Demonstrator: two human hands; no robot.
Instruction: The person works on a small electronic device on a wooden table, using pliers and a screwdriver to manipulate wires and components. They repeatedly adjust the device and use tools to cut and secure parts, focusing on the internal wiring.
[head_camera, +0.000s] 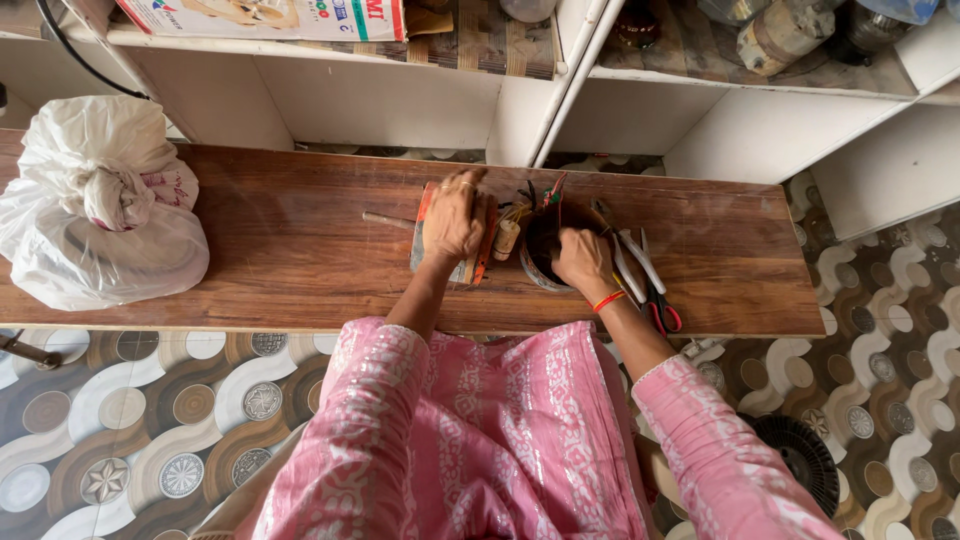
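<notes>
The dark round bowl-shaped piece (545, 250) lies under the clenched right hand (582, 260), right of the left hand (455, 218) pressing flat on a block (440, 262).

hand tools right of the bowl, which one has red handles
The scissors, nearest the bench's front edge; the pliers beside them have white handles.

One view only, from a camera worn on the person's head. It looks steeply down and forward, across the pink sleeves to the wooden counter (280, 250), which runs across the middle of the frame. It sits close, at arm's reach: the left hand (455, 218) and right hand (582, 260) lie near the centre. White shelves (380, 100) fill the top edge, patterned floor (150, 420) the bottom corners.
</notes>
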